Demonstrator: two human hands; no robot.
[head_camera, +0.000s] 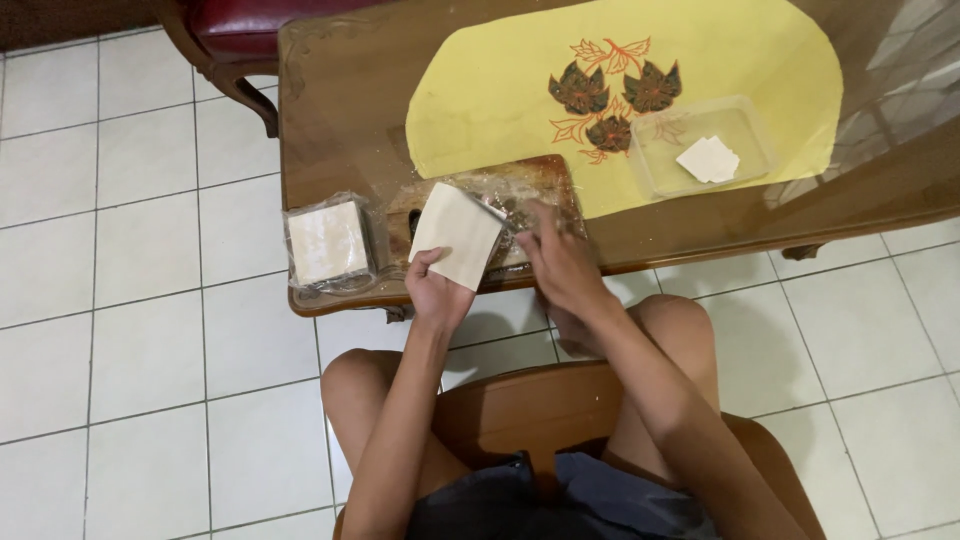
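**Inspector:** Head view, largest first: one wooden table (330, 100) under glass, one yellow mat (500, 90), one wooden cutting board (545, 180).

**Clerk:** Smaller items?

**Inspector:** One wrapped stack of pale square sheets (327, 242) at the table's left edge, one clear plastic container (650, 165) holding a folded piece. One single square sheet (456, 235) lies over the board.

**Clerk:** Hands?

**Inspector:** Left hand (436, 290) pinches the sheet's near edge. Right hand (560, 262) hovers just beside it, blurred; grip cannot be told. The hands partly hide the board.
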